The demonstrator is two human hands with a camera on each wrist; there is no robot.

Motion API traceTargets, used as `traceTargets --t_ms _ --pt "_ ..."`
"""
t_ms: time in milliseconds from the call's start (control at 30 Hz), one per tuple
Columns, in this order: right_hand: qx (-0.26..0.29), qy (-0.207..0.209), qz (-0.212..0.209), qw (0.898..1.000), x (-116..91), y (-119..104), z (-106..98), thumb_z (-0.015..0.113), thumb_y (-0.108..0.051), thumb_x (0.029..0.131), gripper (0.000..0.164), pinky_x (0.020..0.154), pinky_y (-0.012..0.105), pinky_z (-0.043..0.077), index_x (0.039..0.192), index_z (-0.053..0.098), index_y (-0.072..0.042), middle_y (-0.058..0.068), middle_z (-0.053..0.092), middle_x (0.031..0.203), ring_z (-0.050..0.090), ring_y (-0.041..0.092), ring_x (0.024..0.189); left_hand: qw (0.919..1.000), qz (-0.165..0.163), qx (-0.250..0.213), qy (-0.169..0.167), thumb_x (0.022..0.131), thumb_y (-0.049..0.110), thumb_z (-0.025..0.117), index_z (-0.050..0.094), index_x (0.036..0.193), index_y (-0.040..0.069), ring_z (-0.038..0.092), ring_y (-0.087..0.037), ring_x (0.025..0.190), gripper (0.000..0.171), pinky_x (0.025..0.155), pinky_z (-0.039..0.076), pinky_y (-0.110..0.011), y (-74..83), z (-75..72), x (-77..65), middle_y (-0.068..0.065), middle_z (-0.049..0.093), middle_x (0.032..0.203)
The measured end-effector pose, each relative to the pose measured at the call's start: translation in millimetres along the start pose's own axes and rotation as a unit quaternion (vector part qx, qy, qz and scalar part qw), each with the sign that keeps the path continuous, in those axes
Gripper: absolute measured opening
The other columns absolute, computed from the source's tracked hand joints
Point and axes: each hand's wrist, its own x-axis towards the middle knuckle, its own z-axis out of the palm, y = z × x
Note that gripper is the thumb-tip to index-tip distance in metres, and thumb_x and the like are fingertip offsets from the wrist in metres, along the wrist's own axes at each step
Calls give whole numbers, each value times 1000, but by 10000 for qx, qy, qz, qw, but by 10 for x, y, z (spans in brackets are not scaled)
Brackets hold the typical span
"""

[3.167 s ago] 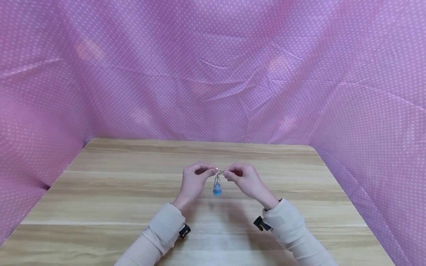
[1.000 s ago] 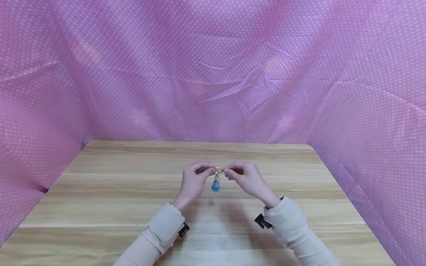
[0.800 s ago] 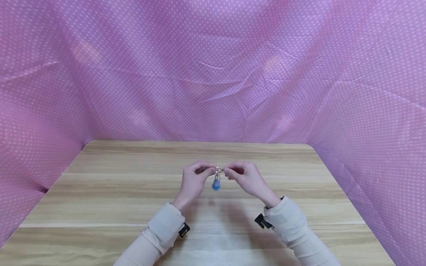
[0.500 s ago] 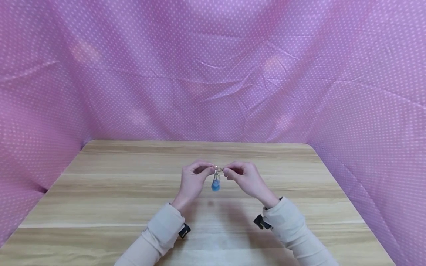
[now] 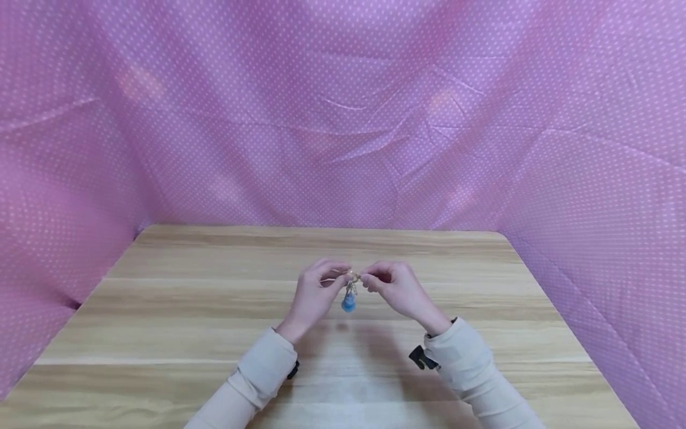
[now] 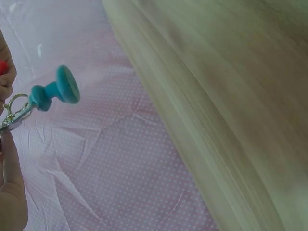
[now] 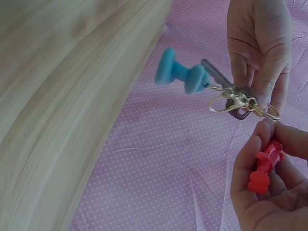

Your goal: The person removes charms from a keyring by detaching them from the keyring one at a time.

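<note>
A keychain with gold links hangs between the two hands above the table. Its blue charm [image 5: 349, 302], shaped like a chess pawn, dangles below in the head view. The left hand [image 5: 314, 293] pinches the keychain among its clasps, beside a metal key [image 7: 216, 73]. The right hand [image 5: 398, 292] pinches a gold ring [image 7: 273, 113] at the keychain's other end. A red charm [image 7: 265, 166], also like a chess piece, lies against the right palm. In the left wrist view the blue charm [image 6: 53, 89] sticks out sideways; the left fingers [image 6: 10, 161] show only at the edge.
A light wood-grain table [image 5: 187, 298] lies under both hands. Pink cloth [image 5: 321, 119] with white dots surrounds it at the back and sides. Black straps [image 5: 420, 357] show at the sleeve cuffs.
The left hand has shifted slightly right and turned, its fingertips now closer to the right hand's. The blue charm has swayed a little and hangs slightly lower than half a second ago.
</note>
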Motion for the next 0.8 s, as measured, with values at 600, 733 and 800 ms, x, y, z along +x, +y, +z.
traceTargets --t_ms 600,733,800 --pt "-226 -119 104 9996 -42 26 -51 62 -16 87 11 57 22 50 90 70 -9 1 65 74 60 19 70 9960 688 574 -49 79 6 69 72 87 8 64 -11 78 8 71 55 -17 -392 109 38 0 67 83" --pt "-217 -186 68 9996 -43 46 -63 62 -17 87 11 57 22 49 90 70 -10 1 65 74 60 23 71 9973 513 527 -78 78 3 69 71 86 4 65 -14 76 8 71 56 -17 -311 96 19 -3 66 81" --pt "-219 -255 35 9994 -43 61 -70 62 -17 87 11 57 22 50 90 70 -9 3 66 75 60 22 70 9981 388 480 -83 78 1 68 70 85 0 65 -17 76 7 72 56 -19 -223 83 -3 -6 66 81"
